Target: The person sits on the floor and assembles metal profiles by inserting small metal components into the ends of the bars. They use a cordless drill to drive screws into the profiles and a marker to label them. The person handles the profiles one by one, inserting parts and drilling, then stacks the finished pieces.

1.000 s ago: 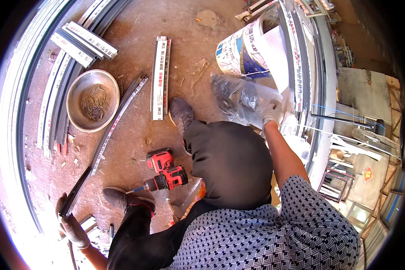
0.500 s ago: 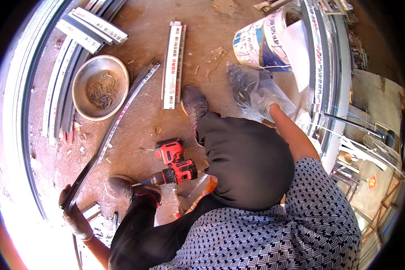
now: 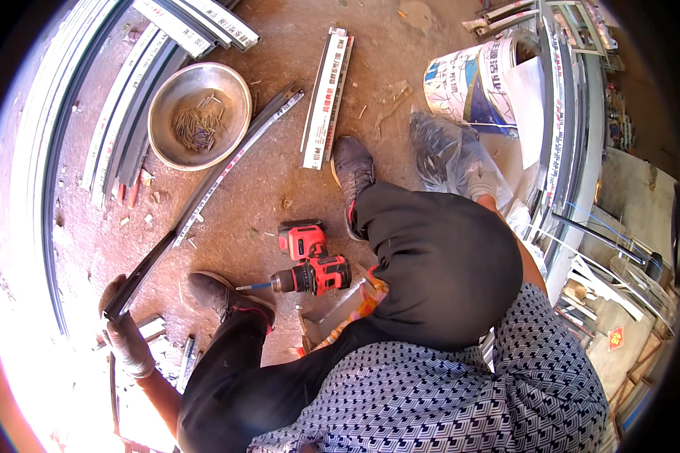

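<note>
1. The long dark metal profile strip (image 3: 204,196) lies slanting across the floor (image 3: 279,181), its near end gripped by the gloved left hand (image 3: 125,340), fingers wrapped round it, seemingly to steady it.
2. The clear plastic bag (image 3: 446,151) sits beside the paint bucket (image 3: 468,83); the gloved right hand (image 3: 482,181) reaches into it, and whether it is clenched I cannot tell.
3. The steel bowl (image 3: 199,113) holds screws within reach.
4. The red drill (image 3: 313,264) rests between the legs.

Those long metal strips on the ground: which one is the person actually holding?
The dark metal strip running diagonally past the steel bowl; the gloved left hand grips its lower end. The white-labelled strips lie apart, untouched.
</note>
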The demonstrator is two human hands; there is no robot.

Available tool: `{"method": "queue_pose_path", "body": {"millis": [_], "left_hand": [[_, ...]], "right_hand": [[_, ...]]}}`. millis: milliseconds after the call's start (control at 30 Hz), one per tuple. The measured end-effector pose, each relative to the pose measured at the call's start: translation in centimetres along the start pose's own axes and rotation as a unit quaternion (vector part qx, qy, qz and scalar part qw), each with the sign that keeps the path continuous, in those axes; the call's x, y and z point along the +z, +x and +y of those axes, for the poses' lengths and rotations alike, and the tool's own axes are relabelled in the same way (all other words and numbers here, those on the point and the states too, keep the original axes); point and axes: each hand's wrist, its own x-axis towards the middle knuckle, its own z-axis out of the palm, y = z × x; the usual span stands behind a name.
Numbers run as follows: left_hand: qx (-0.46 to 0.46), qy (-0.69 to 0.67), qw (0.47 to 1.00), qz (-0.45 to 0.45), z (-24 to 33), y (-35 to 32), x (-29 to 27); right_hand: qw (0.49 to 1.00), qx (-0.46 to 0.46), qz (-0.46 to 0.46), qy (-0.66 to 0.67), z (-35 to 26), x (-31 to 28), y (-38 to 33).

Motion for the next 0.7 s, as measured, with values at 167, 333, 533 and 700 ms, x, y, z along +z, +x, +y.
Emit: {"method": "queue_pose_path", "body": {"millis": [167,333,533,700], "left_hand": [[0.009,-0.018,1.0,0.007,0.3,0.1,0.6],[0.022,-0.034,0.999,0.015,-0.6,0.0,0.4],[0.035,-0.062,0.997,0.014,-0.9,-0.1,0.6],[0.059,-0.06,0.996,0.028,-0.2,0.1,1.8]], "right_hand": [[0.992,-0.038,0.081,0.084,0.5,-1.9,-2.5],[0.968,0.005,0.021,0.25,-1.5,-6.6,-6.1],[0.888,-0.089,-0.03,0.45,-12.5,-17.5,-9.1],[0.821,-0.274,-0.072,0.496,-24.7,-25.2,-12.3]]}}
